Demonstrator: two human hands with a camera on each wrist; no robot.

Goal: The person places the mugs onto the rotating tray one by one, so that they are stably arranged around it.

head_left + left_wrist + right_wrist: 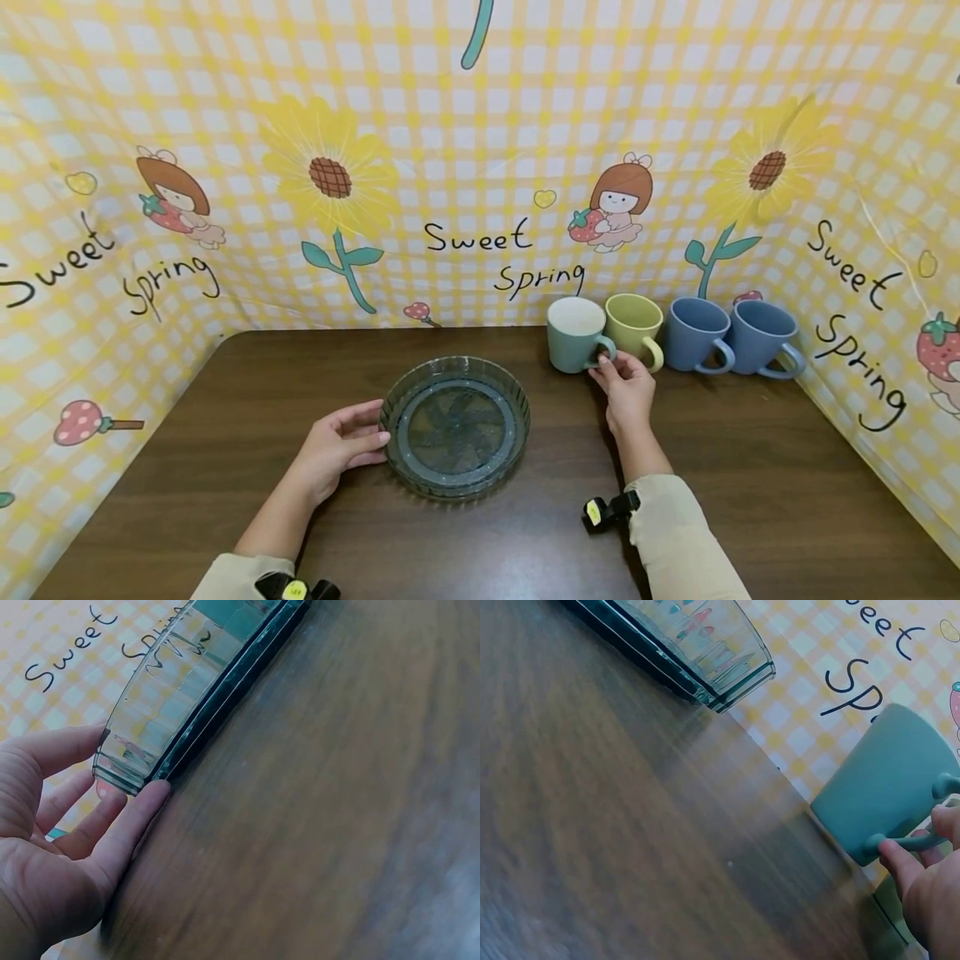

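A round, ribbed, dark-tinted clear glass dish (454, 485) sits on the brown table. My left hand (341, 450) holds its left side, the thumb at the rim and other fingers along the wall; one fingertip is near the base in the left wrist view. My right hand (628, 392) pinches the handle of a teal mug (574, 343) with a white inside. The mug is upright; whether its base touches the table I cannot tell. Just right of it stands a yellow-green mug (634, 315), partly behind the teal handle and my fingers.
Two blue mugs (696, 333) stand farther right in the same row, handles toward the front right. A yellow checked cloth (465, 167) with printed flowers and lettering rises behind and on both sides of the table (510, 550). Each wrist carries a small black camera (609, 510).
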